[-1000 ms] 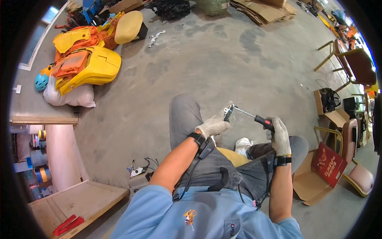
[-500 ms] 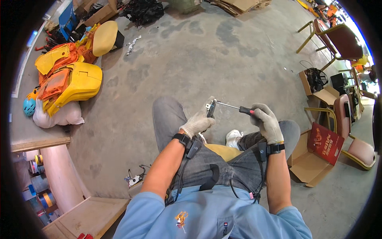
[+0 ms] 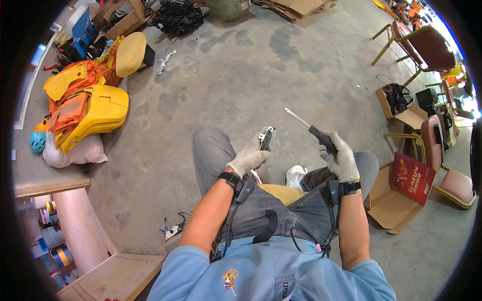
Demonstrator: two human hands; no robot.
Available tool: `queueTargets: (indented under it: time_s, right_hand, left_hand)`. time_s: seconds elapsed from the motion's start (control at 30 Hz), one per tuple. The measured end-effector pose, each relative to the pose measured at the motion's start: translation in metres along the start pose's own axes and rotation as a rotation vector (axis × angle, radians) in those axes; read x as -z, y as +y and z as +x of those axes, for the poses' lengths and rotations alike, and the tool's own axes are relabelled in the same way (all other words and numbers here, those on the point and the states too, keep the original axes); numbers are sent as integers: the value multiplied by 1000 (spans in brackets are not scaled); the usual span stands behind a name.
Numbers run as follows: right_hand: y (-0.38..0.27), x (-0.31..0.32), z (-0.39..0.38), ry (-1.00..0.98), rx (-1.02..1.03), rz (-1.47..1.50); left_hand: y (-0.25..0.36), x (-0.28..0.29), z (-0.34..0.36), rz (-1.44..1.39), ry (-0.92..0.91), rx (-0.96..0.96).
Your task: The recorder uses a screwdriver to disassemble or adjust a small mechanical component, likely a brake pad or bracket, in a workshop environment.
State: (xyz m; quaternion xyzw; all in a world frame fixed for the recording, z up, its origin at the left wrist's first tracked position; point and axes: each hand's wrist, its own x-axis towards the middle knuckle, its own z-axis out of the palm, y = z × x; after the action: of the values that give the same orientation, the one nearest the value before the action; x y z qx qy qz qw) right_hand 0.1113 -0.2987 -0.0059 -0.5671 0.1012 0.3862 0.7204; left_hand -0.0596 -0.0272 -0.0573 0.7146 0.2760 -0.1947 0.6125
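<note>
In my gloved left hand (image 3: 251,153) I grip a small black part (image 3: 266,138) with a silver bracket, held over the gap between my knees. My gloved right hand (image 3: 339,153) is closed around the black handle of a screwdriver (image 3: 321,139), whose metal shaft points up and left, its tip apart from the part. My legs in grey jeans (image 3: 211,150) are bent, with a white shoe (image 3: 296,177) showing between them.
Yellow and orange plastic panels (image 3: 100,113) lie on a white sack at left, near a blue helmet (image 3: 37,142). Open cardboard boxes (image 3: 386,210) and chairs (image 3: 422,50) are at right. A small device with cables (image 3: 173,230) is at lower left; flattened cardboard (image 3: 293,7) lies ahead.
The screwdriver tip has come away from the small part and moved up and right, while the handle has tilted. My left hand still holds the part.
</note>
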Motion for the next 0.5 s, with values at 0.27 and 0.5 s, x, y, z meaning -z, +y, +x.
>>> queueTargets:
  time_s: [0.27,0.5]
  right_hand:
    - [25,-49,-3,-338,-39,-202]
    - [42,-76,1,-37,92,-570]
  left_hand:
    - [21,-13,-7,142,-57,-107]
    - [25,-25,-8,195,-49,-225]
